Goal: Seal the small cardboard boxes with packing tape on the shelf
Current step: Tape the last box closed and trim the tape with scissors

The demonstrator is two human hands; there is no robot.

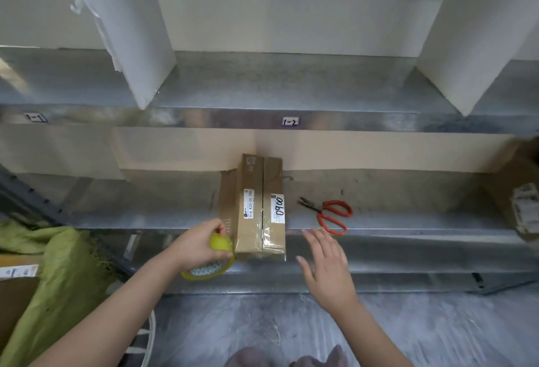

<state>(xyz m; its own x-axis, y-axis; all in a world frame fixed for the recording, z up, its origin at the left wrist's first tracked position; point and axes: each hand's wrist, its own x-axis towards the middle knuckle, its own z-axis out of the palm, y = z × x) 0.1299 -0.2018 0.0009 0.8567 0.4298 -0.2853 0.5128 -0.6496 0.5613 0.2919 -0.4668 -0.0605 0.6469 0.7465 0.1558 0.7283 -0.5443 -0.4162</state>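
Observation:
A small brown cardboard box (256,206) lies on the metal shelf (408,221), its near end over the front edge. White labels sit on its top, and clear tape covers the near end. My left hand (201,245) grips a yellow roll of packing tape (214,261) just left of the box's near corner. A strip of clear tape runs from the roll onto the box. My right hand (326,267) hovers in front of the shelf edge, right of the box, fingers spread and holding nothing.
Red-handled scissors (329,215) lie on the shelf right of the box. Another cardboard box (519,197) stands at the far right. A green cloth (58,273) drapes over a carton at the lower left. White dividers stand on the upper shelf (262,121).

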